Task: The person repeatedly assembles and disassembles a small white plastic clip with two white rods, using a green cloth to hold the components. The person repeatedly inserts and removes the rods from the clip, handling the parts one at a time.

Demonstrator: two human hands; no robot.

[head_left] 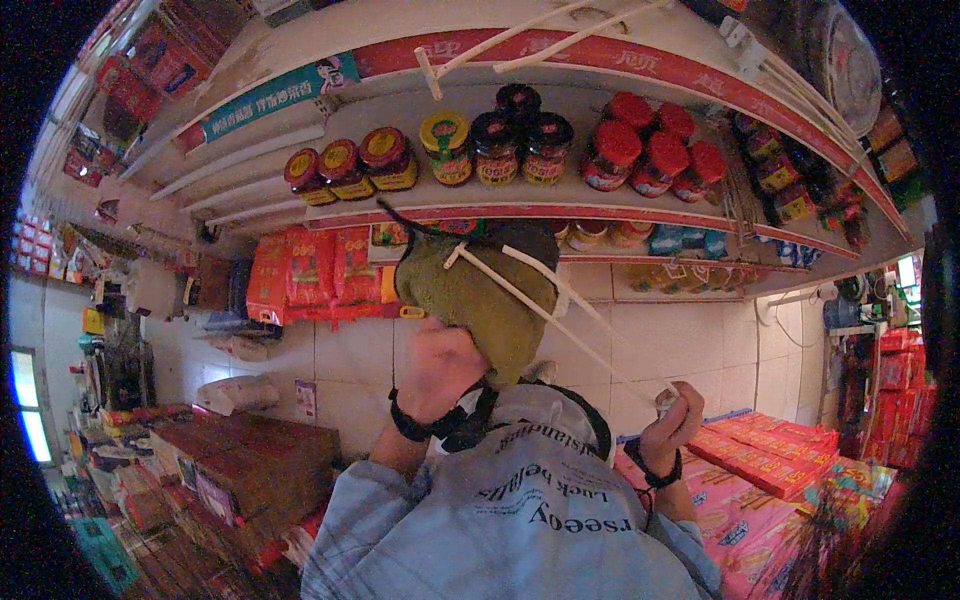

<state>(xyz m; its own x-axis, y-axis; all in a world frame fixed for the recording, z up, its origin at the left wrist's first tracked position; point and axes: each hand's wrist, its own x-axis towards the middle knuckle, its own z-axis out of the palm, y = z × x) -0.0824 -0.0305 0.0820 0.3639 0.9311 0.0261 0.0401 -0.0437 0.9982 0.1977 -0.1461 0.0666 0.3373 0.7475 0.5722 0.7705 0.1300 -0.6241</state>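
An olive-green cloth (470,295) with a dark edge hangs in front of me, below the shelf of jars. My left hand (440,368), slightly blurred, is closed at the cloth's lower left side and seems to grip it. Across the cloth runs a thin white rod (545,312) with a short crosspiece at its upper end. My right hand (672,428) is closed around the rod's lower end. A second white strip (535,262) lies beside the rod, curving over the cloth; where it ends is unclear.
Ahead, a shelf carries red-lidded jars (612,145), black-lidded jars (495,145) and yellow-lidded jars (387,160). More white rods (490,42) stick out above it. Red bags (310,270) stand lower left. A brown box (250,450) is at left, red packages (765,450) at right.
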